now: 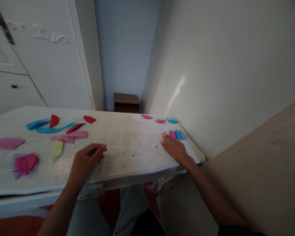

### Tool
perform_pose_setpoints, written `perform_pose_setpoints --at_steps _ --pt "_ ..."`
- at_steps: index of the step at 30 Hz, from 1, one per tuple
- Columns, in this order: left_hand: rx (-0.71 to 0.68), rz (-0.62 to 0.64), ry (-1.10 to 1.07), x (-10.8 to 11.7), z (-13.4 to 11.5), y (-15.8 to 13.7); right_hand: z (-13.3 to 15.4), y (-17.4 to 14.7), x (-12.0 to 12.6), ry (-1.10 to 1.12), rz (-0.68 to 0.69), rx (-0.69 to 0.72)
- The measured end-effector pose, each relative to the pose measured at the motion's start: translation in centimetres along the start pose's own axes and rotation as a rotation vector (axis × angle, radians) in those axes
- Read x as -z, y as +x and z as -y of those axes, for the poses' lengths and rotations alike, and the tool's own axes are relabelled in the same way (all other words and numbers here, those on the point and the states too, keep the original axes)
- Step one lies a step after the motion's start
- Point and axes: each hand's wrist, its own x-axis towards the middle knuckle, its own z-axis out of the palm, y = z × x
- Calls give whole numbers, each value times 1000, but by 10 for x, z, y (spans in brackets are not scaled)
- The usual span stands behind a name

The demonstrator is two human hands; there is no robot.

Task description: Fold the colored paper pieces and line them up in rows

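My right hand (175, 149) rests low over the right end of the table, its fingertips on a light pink folded paper piece (165, 133) that they partly cover. Right beside it stand a bright pink folded paper (172, 134), a blue one (178, 134) and a lilac one (183, 134) in a row. My left hand (88, 159) hovers over the table's front half with thumb and fingers drawn together, and no paper shows in it. Closest to that hand lies a yellow folded paper (57, 149).
Several folded papers lie scattered at the left, including a crumpled-looking magenta one (26, 163) and a red one (89, 119). Pink and blue pieces (172, 121) line the back right edge. A wall (211, 72) borders the white table (123, 157) at right; a white cabinet (51, 65) stands behind.
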Motion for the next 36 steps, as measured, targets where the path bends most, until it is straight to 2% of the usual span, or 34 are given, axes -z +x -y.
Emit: perform_pose_setpoints --at_steps 11,17,25,36 --pt "-9 -3 -25 -1 -1 -1 -11 -7 -7 60 -108 -17" --pt "-33 -2 -28 -1 -2 -2 -26 -10 -7 2 -85 -194" --pt "-29 -8 -21 -1 -3 -2 -28 -7 -6 -34 -19 -148" --pt "-35 -5 -38 -1 0 -2 -35 -5 -11 57 -73 -87"
